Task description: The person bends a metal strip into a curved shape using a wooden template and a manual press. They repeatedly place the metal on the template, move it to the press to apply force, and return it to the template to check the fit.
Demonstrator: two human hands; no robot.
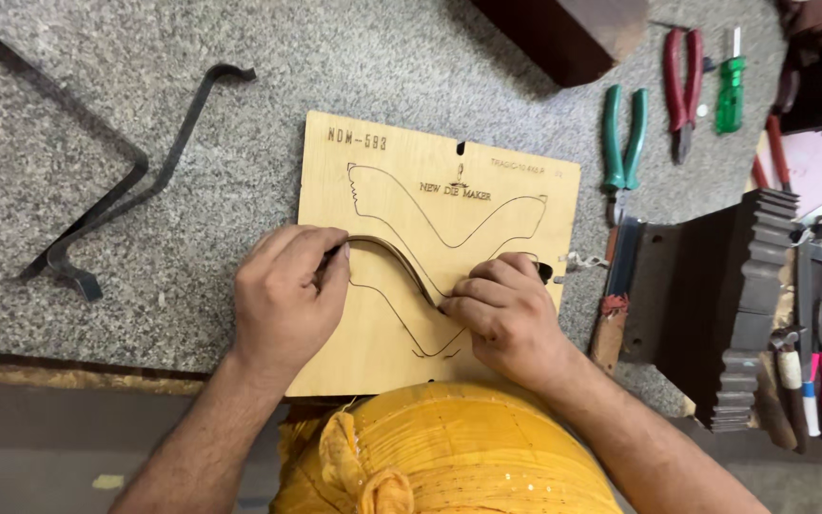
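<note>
Head view, looking straight down at my bench. A flat plywood board (430,205) lies on the grey speckled worktop (240,114), with curved outlines cut into its face. Both my hands rest on it.

My left hand (287,300) is curled, fingers bent under, pinching one end of a thin dark metal strip (397,262) near the board's left edge. The strip arcs up from there and then runs down to the right, following one of the cut lines. My right hand (506,314) is also curled, fingertips pressed down on the strip's other end near the middle of the board. The strip stands on its edge in the groove, as far as I can tell.

Left of the board, well apart, two long bent black metal bars (111,186) lie crossed on the worktop. Right of the board: green-handled pliers (623,143), red-handled pliers (682,81), and a green screwdriver (730,90) beyond them. A dark ridged metal block (749,305) stands near my right forearm. Yellow cloth (449,452) shows at the bottom of the view, over the board's near edge.
</note>
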